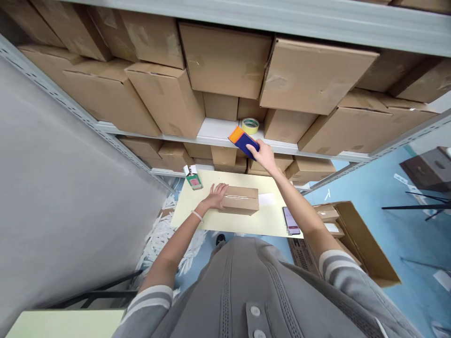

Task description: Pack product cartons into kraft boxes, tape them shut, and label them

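Observation:
A small cardboard box [241, 199] lies on the pale yellow table, with a shiny strip of clear tape along its top. My left hand [215, 196] holds the box by its left end, the fingers bent over the corner. Raised beyond the table, in front of the shelf edge, my right hand [262, 154] grips a flat blue and orange object [243, 140]; its exact kind is not clear. Right behind that object a roll of yellow tape [250, 125] rests on the shelf.
Cardboard cartons [225, 61] fill the shelves ahead. On the table [218, 225] stand a green and white open carton [193, 178] at left and a phone [291, 220] at right. A large open box [373, 244] sits right, shredded paper [158, 244] on the floor left.

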Demonstrator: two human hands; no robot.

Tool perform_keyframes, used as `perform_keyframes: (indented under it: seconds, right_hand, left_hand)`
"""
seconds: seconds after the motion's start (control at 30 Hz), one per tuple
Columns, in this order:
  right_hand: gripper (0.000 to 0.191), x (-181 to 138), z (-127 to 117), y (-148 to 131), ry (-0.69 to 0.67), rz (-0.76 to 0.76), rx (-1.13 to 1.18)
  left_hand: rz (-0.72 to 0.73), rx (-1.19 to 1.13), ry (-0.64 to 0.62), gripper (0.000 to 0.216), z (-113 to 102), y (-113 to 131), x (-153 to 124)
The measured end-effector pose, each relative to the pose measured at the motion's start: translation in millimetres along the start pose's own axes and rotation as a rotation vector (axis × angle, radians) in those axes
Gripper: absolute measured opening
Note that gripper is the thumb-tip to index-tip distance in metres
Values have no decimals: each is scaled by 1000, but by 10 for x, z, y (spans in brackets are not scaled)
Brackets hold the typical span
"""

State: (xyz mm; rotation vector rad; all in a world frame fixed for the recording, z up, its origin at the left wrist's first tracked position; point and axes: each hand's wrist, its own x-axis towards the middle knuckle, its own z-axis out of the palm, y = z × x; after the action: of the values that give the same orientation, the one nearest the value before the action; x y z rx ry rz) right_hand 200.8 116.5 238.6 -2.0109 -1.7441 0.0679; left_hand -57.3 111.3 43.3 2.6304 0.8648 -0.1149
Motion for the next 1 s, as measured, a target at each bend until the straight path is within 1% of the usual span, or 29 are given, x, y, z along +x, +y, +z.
perform_keyframes:
  seconds: [0.07,0.13,0.23,0.33,0.43,0.5,0.6,0.67,0.7,0.73,0.8,0.87,0.9,0.93,0.97,1.0]
  right_hand:
    - [67,317,167,-321,67,-106,-51]
    - [63,609,350,-558,90,-177,-95]
    - [58,933,607,-754,75,-184,-152]
    - [53,1087,803,-790,46,-142,-201]
    - [52,1131,897,-747,28,-127,-230]
    - [52,1126,880,-723,34,-163,-228]
    - [56,1027,723,-688,109,-245,-162]
    - [59,839,559,-603,183,-263,-85]
    - [59,693,478,-524,213,-246,-46]
    - [59,508,408,-416,231,-208,-11]
    - [58,32,332,-122,241,-65,46]
    - [60,-540,375,222,204,152,121]
    - [63,-834,443,385,155,281,179]
    - [67,-1119,538,526,87,414,252]
    - [71,-1382,652,636,14,535,333]
    - [75,-1615,775,709,-61,615,419]
  left_hand:
    - [2,-3,-7,124,0,1,-15]
    - [-7,-8,-4,122,5,-3,-34]
    - [-13,-17,17,119,16,-13,-63]
    - [-13,-38,42,115,28,-30,-85]
    - [-8,-54,52,114,30,-51,-96]
    - [3,-35,39,115,19,-55,-91]
    - [7,5,-6,122,-7,-28,-60]
    - [-22,-10,-29,128,-16,-6,-56]
    - [-51,-43,-21,130,-13,-7,-72]
    - [-88,-99,4,130,-5,-21,-104]
    - [-191,-287,102,121,24,-102,-218]
    - [-315,-561,192,99,67,-230,-371]
    - [-397,-716,190,91,90,-293,-448]
    - [-469,-835,173,90,113,-340,-515]
    - [-501,-876,156,91,134,-364,-569]
    - [-529,-921,134,93,152,-357,-605]
